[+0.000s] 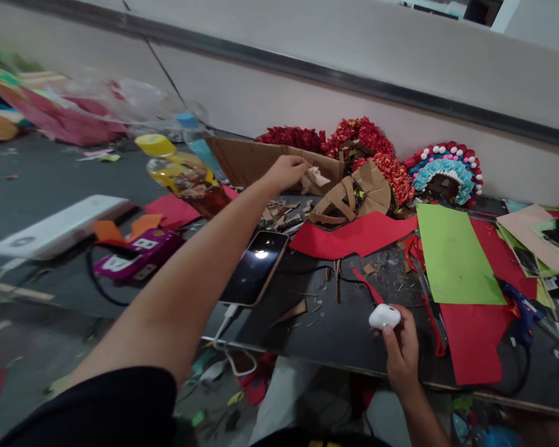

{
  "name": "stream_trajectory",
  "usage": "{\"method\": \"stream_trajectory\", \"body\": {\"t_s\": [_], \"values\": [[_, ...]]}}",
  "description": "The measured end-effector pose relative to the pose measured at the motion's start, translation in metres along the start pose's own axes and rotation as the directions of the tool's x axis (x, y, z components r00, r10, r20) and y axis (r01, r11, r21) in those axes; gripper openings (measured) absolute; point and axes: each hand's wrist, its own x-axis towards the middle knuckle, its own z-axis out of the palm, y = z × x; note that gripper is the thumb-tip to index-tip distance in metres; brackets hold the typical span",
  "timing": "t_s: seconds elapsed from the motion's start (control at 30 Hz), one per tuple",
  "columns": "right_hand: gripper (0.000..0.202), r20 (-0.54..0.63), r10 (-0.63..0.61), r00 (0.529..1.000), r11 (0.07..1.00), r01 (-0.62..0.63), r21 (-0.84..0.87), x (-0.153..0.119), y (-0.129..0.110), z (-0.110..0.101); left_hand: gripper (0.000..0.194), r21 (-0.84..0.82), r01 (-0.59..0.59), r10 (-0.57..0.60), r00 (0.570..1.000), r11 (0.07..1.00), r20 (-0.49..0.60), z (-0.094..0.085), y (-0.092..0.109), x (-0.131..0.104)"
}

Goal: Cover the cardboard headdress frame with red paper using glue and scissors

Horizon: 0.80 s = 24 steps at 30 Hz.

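Observation:
In my right hand [403, 351], near the table's front edge, is a white earbud case [384, 316] with a small green light, gripped between thumb and fingers. My left arm reaches across the table, and my left hand [286, 172] is closed on a crumpled pale tissue [315, 179] in front of a cardboard sheet [261, 162]. Bent cardboard strips [354, 197] lie just right of that hand. Below the left forearm, partly covered by it, a phone [256, 267] rests face up with a white cable plugged in.
On the left stand a drink bottle [181, 174], a purple power strip [142, 256] and a white power bank [60, 226]. Red paper [354, 234], green paper [459, 254], scissors [431, 304] and a blue glue gun [524, 313] lie rightward. Decorated headpieces [447, 171] lean against the wall.

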Motion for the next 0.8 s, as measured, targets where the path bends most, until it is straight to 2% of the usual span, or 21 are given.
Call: {"method": "stream_trajectory", "body": {"t_s": [0.07, 0.13, 0.2, 0.3, 0.4, 0.5, 0.57, 0.63, 0.73, 0.8], "values": [[0.03, -0.004, 0.013, 1.0, 1.0, -0.013, 0.0, 0.001, 0.0, -0.001, 0.023, -0.161, 0.015, -0.015, 1.0, 0.987, 0.006, -0.006, 0.013, -0.015], [0.03, -0.017, 0.02, 1.0, 1.0, -0.02, 0.0, 0.002, 0.001, -0.001, 0.03, -0.215, 0.017, -0.009, 0.999, 0.976, 0.038, -0.01, 0.027, -0.038], [0.032, -0.043, 0.012, 0.999, 1.0, -0.013, -0.015, 0.004, 0.0, -0.001, 0.032, -0.282, 0.018, 0.004, 0.997, 0.959, 0.077, -0.012, 0.044, -0.068], [0.037, -0.058, -0.01, 0.998, 0.999, 0.007, -0.047, 0.007, -0.006, 0.0, 0.032, -0.367, 0.016, 0.059, 0.979, 0.93, 0.193, -0.012, 0.072, -0.12], [0.042, -0.033, -0.072, 0.997, 0.997, 0.071, -0.034, 0.01, -0.018, -0.001, 0.026, -0.337, -0.065, 0.151, 0.96, 0.939, 0.237, -0.01, 0.096, -0.171], [0.043, -0.02, -0.202, 0.979, 0.979, 0.201, -0.042, 0.013, -0.034, -0.003, 0.018, -0.214, -0.233, 0.277, 0.937, 0.949, 0.211, -0.003, 0.114, -0.211], [0.041, 0.001, -0.288, 0.958, 0.956, 0.287, -0.052, 0.014, -0.043, -0.006, 0.015, -0.185, -0.344, 0.374, 0.912, 0.921, 0.168, 0.005, 0.12, -0.231], [0.041, 0.039, -0.345, 0.938, 0.936, 0.347, -0.054, 0.015, -0.049, -0.009, 0.014, -0.195, -0.402, 0.431, 0.891, 0.895, 0.145, 0.015, 0.124, -0.245], [0.045, 0.113, -0.365, 0.924, 0.922, 0.375, -0.092, 0.014, -0.051, -0.015, 0.014, -0.266, -0.415, 0.464, 0.871, 0.87, 0.162, 0.028, 0.128, -0.26], [0.048, 0.129, -0.365, 0.922, 0.917, 0.38, -0.124, 0.013, -0.051, -0.019, 0.013, -0.349, -0.417, 0.502, 0.84, 0.839, 0.204, 0.033, 0.13, -0.265]]}}
